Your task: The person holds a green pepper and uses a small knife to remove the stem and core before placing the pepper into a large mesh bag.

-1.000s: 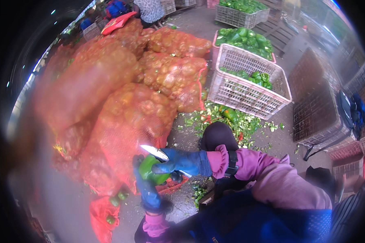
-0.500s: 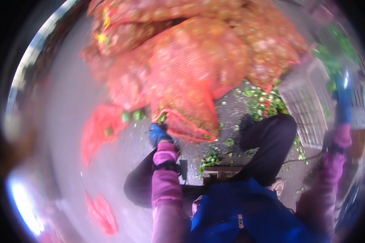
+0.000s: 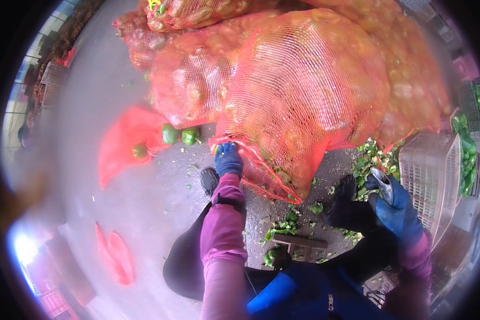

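Note:
A large red mesh sack [image 3: 309,80], packed with rounded produce, lies in front of me with its mouth toward me. My left hand [image 3: 228,159], in a blue glove, is closed on the rim of that mouth at its left end. My right hand [image 3: 397,213], also blue-gloved, is closed around a shiny, curved metal tool [image 3: 382,185] whose exact kind I cannot make out. It is held low at the right, apart from the sack. Two green bell peppers [image 3: 190,136] sit on the floor left of my left hand.
More filled mesh sacks [image 3: 189,74] lie behind and beside this one. A pale plastic crate [image 3: 428,173] stands at the right, with green peppers [image 3: 467,160] beyond it. Pepper trimmings [image 3: 376,160] litter the floor. Loose red mesh [image 3: 120,144] lies at the left.
My right hand has come from the green peppers at the far right in toward my knee. My left hand keeps hold of the sack's rim. The view has shifted.

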`<state>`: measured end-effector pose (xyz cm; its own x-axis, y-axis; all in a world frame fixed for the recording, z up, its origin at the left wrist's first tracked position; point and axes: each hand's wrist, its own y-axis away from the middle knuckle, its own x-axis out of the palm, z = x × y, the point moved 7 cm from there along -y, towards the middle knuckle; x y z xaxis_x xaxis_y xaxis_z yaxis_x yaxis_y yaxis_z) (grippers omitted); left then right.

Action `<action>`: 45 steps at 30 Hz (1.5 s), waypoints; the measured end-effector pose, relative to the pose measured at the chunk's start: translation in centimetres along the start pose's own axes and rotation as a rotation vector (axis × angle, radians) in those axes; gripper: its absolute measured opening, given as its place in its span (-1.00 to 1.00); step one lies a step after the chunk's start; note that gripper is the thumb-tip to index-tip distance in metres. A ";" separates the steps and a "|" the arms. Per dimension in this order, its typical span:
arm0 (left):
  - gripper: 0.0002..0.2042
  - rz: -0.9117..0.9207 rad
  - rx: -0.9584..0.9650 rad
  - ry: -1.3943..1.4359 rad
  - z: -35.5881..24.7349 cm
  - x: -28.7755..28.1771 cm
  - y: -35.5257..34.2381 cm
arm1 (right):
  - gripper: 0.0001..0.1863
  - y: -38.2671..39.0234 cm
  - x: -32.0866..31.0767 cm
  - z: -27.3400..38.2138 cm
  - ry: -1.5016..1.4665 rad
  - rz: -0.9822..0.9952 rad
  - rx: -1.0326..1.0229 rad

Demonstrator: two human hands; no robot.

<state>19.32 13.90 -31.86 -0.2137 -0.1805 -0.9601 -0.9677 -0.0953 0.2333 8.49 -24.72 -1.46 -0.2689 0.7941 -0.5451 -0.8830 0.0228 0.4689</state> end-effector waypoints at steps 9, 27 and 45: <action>-0.46 0.517 -0.415 0.157 10.0 10.4 -3.2 | -0.59 -2.2 1.3 1.5 0.066 0.057 -0.064; -0.56 0.990 0.505 1.170 -10.2 -1.0 10.1 | -0.49 -0.2 0.6 0.1 -0.039 0.072 -0.303; -0.45 0.385 0.517 1.793 -23.5 -31.3 24.2 | -0.45 9.0 0.3 7.1 -0.240 -0.011 -0.817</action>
<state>5.71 -5.72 7.47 -0.3552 -0.8076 0.4708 -0.9200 0.3911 -0.0233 3.21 -19.95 7.54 -0.2509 0.9059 -0.3412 -0.9104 -0.3406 -0.2348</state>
